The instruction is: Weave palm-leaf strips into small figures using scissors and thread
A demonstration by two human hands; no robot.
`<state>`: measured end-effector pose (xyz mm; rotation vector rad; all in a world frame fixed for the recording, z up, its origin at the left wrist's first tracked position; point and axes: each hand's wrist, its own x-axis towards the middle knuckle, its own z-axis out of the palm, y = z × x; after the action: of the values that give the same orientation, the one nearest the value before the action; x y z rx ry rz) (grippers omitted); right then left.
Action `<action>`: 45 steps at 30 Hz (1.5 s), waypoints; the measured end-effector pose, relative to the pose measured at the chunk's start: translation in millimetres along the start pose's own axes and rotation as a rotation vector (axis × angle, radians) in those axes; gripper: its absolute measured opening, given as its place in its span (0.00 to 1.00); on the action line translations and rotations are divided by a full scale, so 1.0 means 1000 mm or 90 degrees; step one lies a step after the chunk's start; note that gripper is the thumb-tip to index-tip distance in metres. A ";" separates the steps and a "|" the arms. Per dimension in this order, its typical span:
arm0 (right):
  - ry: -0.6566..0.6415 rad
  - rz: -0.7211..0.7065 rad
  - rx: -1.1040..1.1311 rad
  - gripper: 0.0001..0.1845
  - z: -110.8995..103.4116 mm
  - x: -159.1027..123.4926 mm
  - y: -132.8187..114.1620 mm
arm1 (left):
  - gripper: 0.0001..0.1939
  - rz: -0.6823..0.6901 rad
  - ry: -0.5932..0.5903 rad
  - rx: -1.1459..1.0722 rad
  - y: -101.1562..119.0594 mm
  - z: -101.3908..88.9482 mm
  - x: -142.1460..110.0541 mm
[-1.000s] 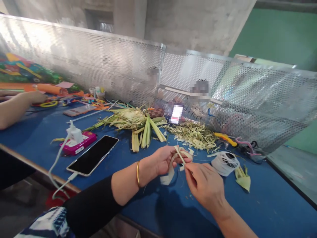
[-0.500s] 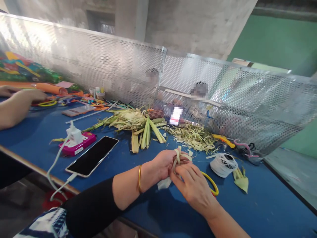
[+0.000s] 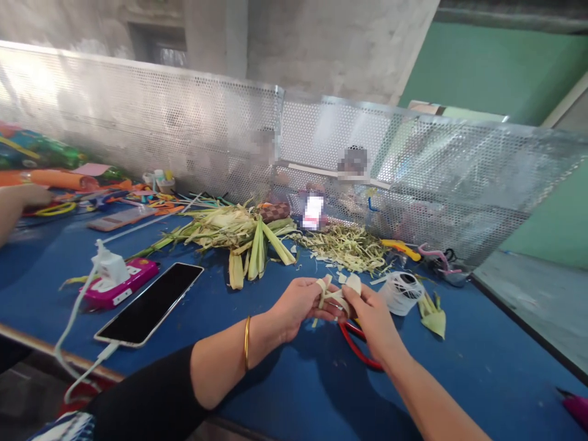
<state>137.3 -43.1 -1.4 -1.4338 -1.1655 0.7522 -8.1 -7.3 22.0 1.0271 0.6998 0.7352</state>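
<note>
Leaf strip is looped btwn both hands, just L of white spool. L hand holds its looped end w/ curled fingers; R hand pinches the wide end. Red handle shows below R hand, near spool. Blk-screen phone lies on blue table, well L of spool. Beyond spool: shredded pile, then mesh panel.

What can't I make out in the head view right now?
All in the head view:
Strip: partly hidden by the left hand and right hand.
Red loop: what it joins, hidden behind the right hand.
Purple thing: cut off by the right edge.
Other person's arm: cut off by the left edge.
Lit screen: content blurred.
</note>
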 end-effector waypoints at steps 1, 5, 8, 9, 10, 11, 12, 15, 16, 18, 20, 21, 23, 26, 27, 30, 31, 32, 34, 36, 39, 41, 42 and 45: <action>-0.022 0.047 0.050 0.20 0.002 0.000 -0.002 | 0.15 0.005 0.007 0.010 0.000 0.000 0.000; -0.069 0.170 0.188 0.20 0.005 -0.003 -0.010 | 0.12 -0.006 0.009 0.007 0.001 -0.001 0.000; -0.093 0.196 0.234 0.19 0.002 -0.002 -0.012 | 0.12 -0.009 0.003 -0.013 0.000 -0.002 0.002; -0.101 0.201 0.243 0.19 0.002 -0.002 -0.012 | 0.12 -0.006 0.004 -0.017 0.000 -0.003 0.002; -0.108 0.203 0.250 0.18 0.001 -0.001 -0.011 | 0.12 -0.002 0.005 -0.022 0.000 -0.003 0.002; -0.113 0.204 0.253 0.18 0.001 -0.001 -0.011 | 0.12 0.002 0.007 -0.026 0.000 -0.003 0.003; -0.114 0.205 0.251 0.18 0.002 -0.001 -0.010 | 0.12 0.003 0.007 -0.030 0.000 -0.003 0.003; -0.123 0.219 0.215 0.17 0.003 -0.002 -0.008 | 0.13 -0.039 -0.027 -0.042 0.001 -0.004 0.003; -0.130 0.225 0.200 0.16 0.004 -0.002 -0.007 | 0.14 -0.058 -0.041 -0.042 0.002 -0.005 0.003; -0.140 0.220 0.171 0.16 0.004 -0.003 -0.006 | 0.15 -0.074 -0.036 -0.033 0.004 -0.006 0.004; -0.124 0.199 0.136 0.15 0.003 -0.003 -0.006 | 0.13 -0.052 0.020 -0.013 0.008 -0.008 0.005; -0.107 0.180 0.119 0.14 0.003 -0.003 -0.007 | 0.13 -0.037 0.052 -0.004 0.010 -0.010 0.005; -0.084 0.121 0.090 0.18 0.001 -0.004 -0.010 | 0.11 -0.015 0.096 0.012 0.014 -0.012 0.006; -0.150 -0.003 0.076 0.22 -0.005 -0.007 -0.019 | 0.10 0.002 0.103 0.036 0.015 -0.013 0.007; -0.193 -0.034 0.083 0.20 -0.007 -0.008 -0.022 | 0.10 0.005 0.095 0.047 0.015 -0.013 0.007; -0.294 -0.074 0.115 0.14 -0.013 -0.010 -0.029 | 0.13 0.009 0.050 0.087 0.012 -0.012 0.007; -0.307 -0.084 0.117 0.13 -0.015 -0.010 -0.030 | 0.13 0.011 0.030 0.099 0.010 -0.012 0.007; -0.310 -0.098 0.113 0.11 -0.016 -0.009 -0.030 | 0.14 0.013 0.010 0.112 0.009 -0.012 0.007; -0.279 -0.139 0.091 0.08 -0.017 -0.007 -0.027 | 0.15 0.016 -0.032 0.139 0.008 -0.011 0.006; -0.195 -0.190 0.058 0.07 -0.016 -0.004 -0.023 | 0.14 0.000 -0.077 0.167 0.009 -0.010 0.004; -0.106 -0.227 0.022 0.07 -0.014 -0.004 -0.017 | 0.14 -0.039 -0.134 0.184 0.010 -0.009 0.001; -0.120 -0.223 0.012 0.07 -0.013 -0.005 -0.016 | 0.13 -0.044 -0.145 0.180 0.011 -0.009 0.000; -0.135 -0.217 0.010 0.08 -0.013 -0.005 -0.016 | 0.13 -0.045 -0.146 0.173 0.011 -0.009 0.000; -0.126 -0.224 -0.022 0.10 -0.014 -0.004 -0.016 | 0.15 -0.058 -0.152 0.164 0.010 -0.009 0.000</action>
<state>145.0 -52.9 16.4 -1.1569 -1.5409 0.6361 -16.8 0.6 28.2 1.2845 0.6396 0.4403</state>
